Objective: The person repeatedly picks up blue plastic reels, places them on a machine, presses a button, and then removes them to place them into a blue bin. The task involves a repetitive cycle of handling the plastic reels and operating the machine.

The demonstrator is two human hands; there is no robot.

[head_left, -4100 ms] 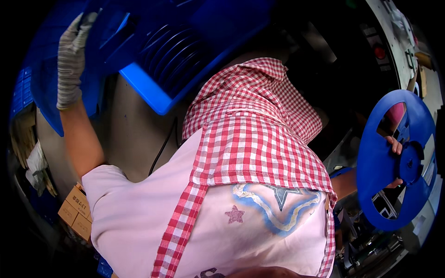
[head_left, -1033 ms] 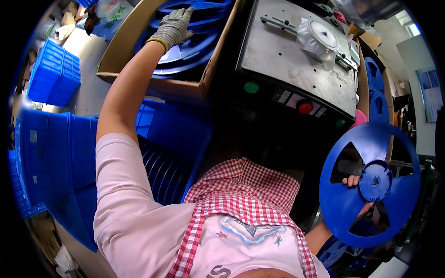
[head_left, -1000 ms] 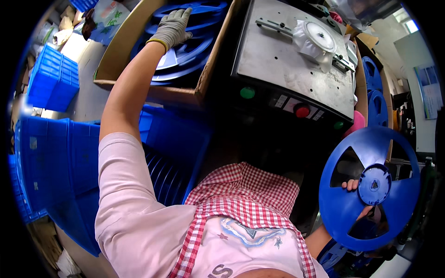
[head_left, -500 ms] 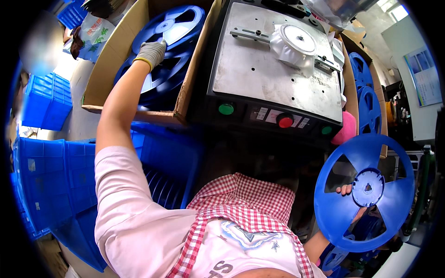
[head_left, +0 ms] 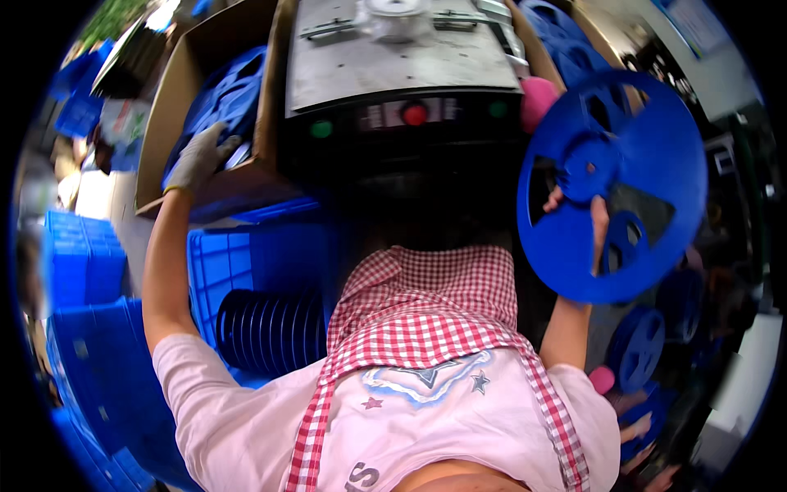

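My left hand [head_left: 199, 157], in a pale knitted glove with a yellow cuff, is at the front of a cardboard box [head_left: 156, 156]. Its fingers look stretched and apart over blue spoked reel discs [head_left: 229, 94] inside; blur hides whether they touch one. On the right, my bare right hand [head_left: 597, 225] holds a large blue reel disc [head_left: 672, 164] up and tilted. The thumb and fingers show through and beside its cut-out openings, near the hub. Its face with the smooth blue hub is turned towards me.
Ahead stands a machine with a metal plate top [head_left: 402, 70] and a red button [head_left: 414, 114]. Below left, a blue crate [head_left: 217, 254] holds a row of dark discs [head_left: 270, 332]. More blue crates [head_left: 90, 344] stack at left. Another person's hands [head_left: 639, 428] are at lower right beside blue discs.
My left hand has drawn back towards the front of the box. My right hand has raised the disc and turned it so another hub face shows. The whole view has shifted.
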